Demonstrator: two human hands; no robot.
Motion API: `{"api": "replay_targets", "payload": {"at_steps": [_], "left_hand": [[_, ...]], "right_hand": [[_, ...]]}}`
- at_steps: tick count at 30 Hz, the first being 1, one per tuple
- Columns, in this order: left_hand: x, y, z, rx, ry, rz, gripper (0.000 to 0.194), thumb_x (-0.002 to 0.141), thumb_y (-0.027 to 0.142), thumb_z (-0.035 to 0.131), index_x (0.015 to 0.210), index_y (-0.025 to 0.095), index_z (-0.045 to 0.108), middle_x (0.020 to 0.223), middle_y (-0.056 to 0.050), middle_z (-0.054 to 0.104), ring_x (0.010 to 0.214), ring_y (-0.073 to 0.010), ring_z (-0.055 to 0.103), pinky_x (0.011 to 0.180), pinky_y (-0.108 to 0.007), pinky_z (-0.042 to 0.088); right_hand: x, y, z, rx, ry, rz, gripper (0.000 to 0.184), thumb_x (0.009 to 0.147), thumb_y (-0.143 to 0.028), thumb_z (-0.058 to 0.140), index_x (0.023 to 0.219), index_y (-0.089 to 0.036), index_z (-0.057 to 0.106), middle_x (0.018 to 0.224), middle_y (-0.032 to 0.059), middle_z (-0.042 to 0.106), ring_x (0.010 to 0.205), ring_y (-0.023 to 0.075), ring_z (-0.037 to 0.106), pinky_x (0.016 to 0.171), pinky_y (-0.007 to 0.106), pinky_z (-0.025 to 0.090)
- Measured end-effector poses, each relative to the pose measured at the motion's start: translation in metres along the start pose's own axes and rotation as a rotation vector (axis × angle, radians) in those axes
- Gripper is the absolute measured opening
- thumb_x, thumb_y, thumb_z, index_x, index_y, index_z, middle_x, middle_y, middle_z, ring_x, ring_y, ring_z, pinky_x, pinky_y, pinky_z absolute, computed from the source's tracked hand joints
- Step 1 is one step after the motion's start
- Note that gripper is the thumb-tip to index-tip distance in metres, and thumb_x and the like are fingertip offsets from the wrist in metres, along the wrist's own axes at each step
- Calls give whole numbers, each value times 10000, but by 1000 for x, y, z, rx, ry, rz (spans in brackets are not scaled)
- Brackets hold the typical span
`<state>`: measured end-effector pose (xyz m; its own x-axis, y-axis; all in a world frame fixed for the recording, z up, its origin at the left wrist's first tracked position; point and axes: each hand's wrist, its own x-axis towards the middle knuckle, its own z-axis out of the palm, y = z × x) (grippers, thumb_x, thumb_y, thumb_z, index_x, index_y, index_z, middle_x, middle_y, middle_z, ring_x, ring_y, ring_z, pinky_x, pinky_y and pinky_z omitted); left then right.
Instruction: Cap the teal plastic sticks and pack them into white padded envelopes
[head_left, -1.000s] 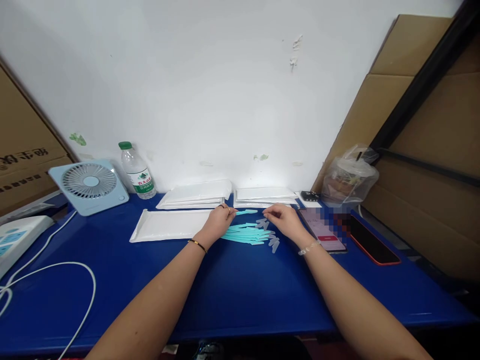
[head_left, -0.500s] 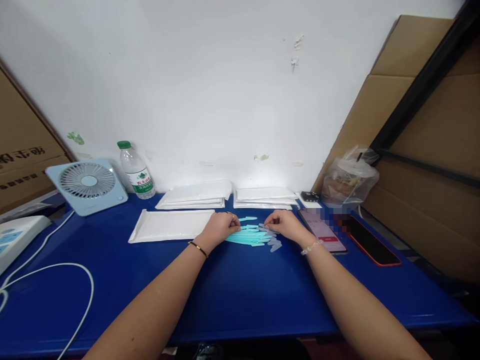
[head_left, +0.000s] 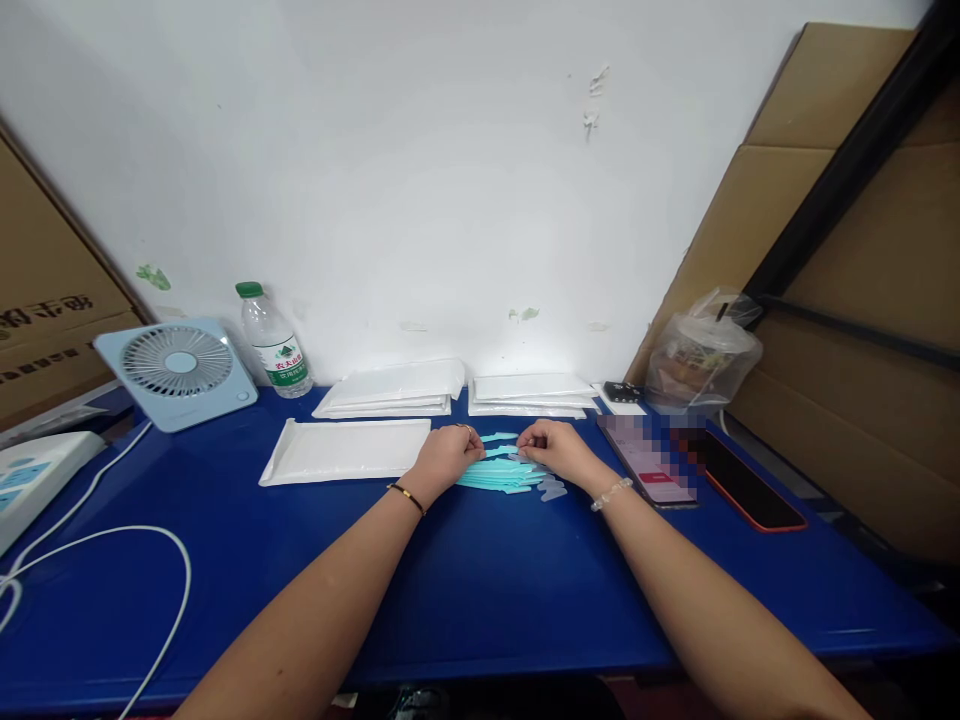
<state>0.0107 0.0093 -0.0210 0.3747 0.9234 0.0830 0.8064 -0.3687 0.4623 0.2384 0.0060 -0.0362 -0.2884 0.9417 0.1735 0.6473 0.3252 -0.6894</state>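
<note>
My left hand [head_left: 448, 458] pinches one end of a slim teal eyebrow razor [head_left: 501, 451], held just above a pile of similar teal razors [head_left: 496, 476]. At the razor's other end, the fingertips of my right hand [head_left: 559, 450] are closed together. Whether they grip a small clear cap or the razor's tip is too small to tell. Another teal razor [head_left: 498, 436] lies separately behind the held one. Several clear plastic caps [head_left: 553, 491] lie beside the pile, below my right hand.
Left of my hands lies a white padded packet [head_left: 345, 450]; stacked packets [head_left: 397, 385] stand by the wall. A blue fan [head_left: 180, 370], water bottle [head_left: 279, 345] and white cable [head_left: 176, 560] are leftward. Two phones [head_left: 652, 470] [head_left: 754, 490] and a bagged cup [head_left: 701, 355] sit rightward.
My right hand has moved slightly left from the clear caps to the tip of the teal razor. The razor in my left hand now shows lifted between both hands.
</note>
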Motion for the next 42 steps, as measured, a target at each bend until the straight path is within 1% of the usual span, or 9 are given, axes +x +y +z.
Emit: {"api": "replay_targets", "payload": {"at_steps": [8,13,16,21,26,30,35,38,42], "left_hand": [[1,9,3,129,103,214,122,819,274,583,798,187,666,834,-39,677,833,-187,602,761,-288,403],[2,7,4,113,106,158,100,815,251,585,795,193,664,829,-26,676,817,-184,603,732,-286,407],[4,3,3,77,113,136,95,808,258,588,808,200,663,824,-19,675,793,-180,601,713,-280,409],[7,1,2,55,138,158,135,821,295,570,822,205,671,808,-17,673,776,-179,598,712,-280,411],[5,0,1,52,102,111,140,795,297,591,864,203,668,844,-23,661,790,-175,600,694,-270,413],[1,-2,-5,62,57,128,156,768,344,609,824,214,675,857,-21,657,794,-170,597,668,-253,405],[-5,1,-11,79,-84,117,110,714,331,656,746,227,672,746,12,667,692,-149,591,602,-236,375],[-9,6,-12,104,-102,69,70,716,279,637,705,215,661,725,3,670,678,-150,594,571,-237,364],[-10,7,-12,64,-100,10,89,730,278,600,711,204,646,731,-8,670,667,-148,594,535,-232,353]], "right_hand": [[1,-12,0,-4,9,-118,129,756,-195,553,767,-187,682,739,16,664,626,128,555,564,225,408],[-1,-9,-14,-40,95,-96,142,768,-265,588,810,-188,700,745,25,667,660,147,567,612,252,431],[-4,-5,-18,-14,53,-67,206,776,-323,602,885,-188,713,802,39,688,681,157,586,620,261,443],[-2,-6,-12,54,9,-47,220,799,-342,566,821,-179,714,773,38,694,670,159,591,594,254,438],[5,0,-9,55,-30,-2,242,783,-353,583,865,-167,715,758,35,686,656,152,580,600,253,436],[2,-1,-16,-50,37,-39,206,756,-353,618,819,-181,713,765,31,653,661,145,554,612,255,426],[-3,-8,-12,-99,-81,-59,129,718,-311,649,727,-187,685,789,21,620,660,132,547,583,232,412],[-4,-11,-8,-124,-95,-52,84,707,-269,645,727,-189,659,805,20,613,668,128,548,579,223,409],[-6,-15,-11,-108,-142,25,62,741,-225,584,715,-181,619,672,0,597,571,112,519,517,214,379]]}}
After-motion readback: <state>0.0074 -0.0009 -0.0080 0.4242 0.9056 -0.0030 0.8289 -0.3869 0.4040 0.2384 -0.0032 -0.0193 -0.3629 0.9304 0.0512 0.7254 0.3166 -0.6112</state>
